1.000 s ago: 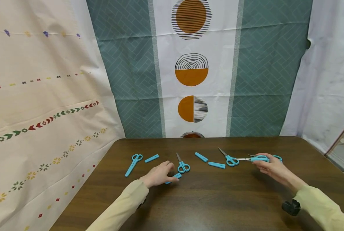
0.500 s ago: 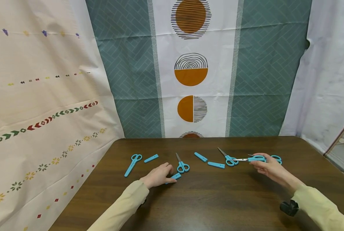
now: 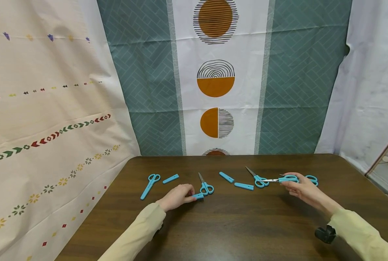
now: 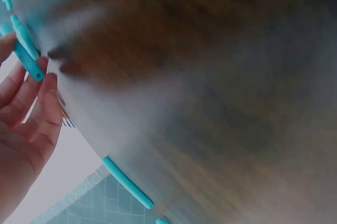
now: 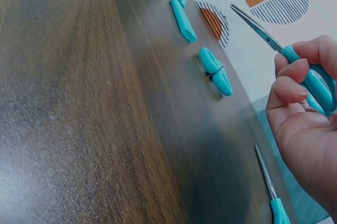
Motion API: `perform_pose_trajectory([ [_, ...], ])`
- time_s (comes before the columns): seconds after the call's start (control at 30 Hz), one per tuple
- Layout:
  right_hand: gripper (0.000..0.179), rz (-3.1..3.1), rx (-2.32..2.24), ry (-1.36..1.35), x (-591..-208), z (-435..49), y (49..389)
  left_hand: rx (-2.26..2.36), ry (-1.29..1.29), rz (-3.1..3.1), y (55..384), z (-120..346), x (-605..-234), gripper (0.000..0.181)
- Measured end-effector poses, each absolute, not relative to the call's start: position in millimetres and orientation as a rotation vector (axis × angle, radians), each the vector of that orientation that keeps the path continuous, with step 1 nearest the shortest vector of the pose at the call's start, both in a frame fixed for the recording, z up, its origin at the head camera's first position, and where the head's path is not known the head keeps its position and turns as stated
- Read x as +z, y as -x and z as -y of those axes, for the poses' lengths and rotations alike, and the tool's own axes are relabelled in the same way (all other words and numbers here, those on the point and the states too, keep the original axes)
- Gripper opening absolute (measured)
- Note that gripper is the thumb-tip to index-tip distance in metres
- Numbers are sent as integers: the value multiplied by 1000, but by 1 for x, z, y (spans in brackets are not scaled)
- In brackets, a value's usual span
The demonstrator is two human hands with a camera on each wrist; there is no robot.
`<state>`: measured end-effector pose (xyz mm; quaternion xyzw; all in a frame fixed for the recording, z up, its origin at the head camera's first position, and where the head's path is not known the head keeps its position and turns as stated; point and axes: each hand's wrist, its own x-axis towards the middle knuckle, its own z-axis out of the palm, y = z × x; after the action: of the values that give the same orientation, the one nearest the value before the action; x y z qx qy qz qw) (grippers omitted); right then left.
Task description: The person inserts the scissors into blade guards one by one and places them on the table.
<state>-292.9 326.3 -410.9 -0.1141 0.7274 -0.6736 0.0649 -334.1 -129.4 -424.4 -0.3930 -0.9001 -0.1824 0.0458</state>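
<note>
My left hand (image 3: 177,197) pinches a light-blue scissors sheath (image 3: 198,196) between thumb and fingers, just in front of a bare pair of scissors (image 3: 207,189). In the left wrist view the sheath (image 4: 27,59) slants across the fingertips. On the right, my right hand (image 3: 306,189) grips blue-handled scissors (image 3: 288,178) by the handles, blades together and pointing left. Those blades (image 5: 258,28) stick out past the fingers in the right wrist view. They overlap another bare pair of scissors (image 3: 261,182) in the head view. A further pair (image 3: 312,179) is partly hidden behind the right hand.
Sheathed scissors (image 3: 150,187) lie at the left of the brown table (image 3: 233,232), beside a loose sheath (image 3: 171,179). Two more sheaths, one slanted (image 3: 226,177) and one nearly level (image 3: 244,186), lie mid-table. Patterned cloths hang behind the table and at its left.
My left hand has taken up the sheath that lay under its fingers, shifting it slightly away from me. The right hand with its scissors has moved slightly left.
</note>
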Motion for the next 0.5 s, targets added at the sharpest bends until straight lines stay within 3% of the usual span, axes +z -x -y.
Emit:
perform_pose_trajectory([
  [0.27, 52, -2213, -2019, 324, -412, -322, 296, -861, 1228, 2691, 338, 130, -420, 10],
  [0.5, 49, -2184, -2039, 326, -412, -317, 295, -1140, 1281, 2639, 335, 128, -418, 22],
])
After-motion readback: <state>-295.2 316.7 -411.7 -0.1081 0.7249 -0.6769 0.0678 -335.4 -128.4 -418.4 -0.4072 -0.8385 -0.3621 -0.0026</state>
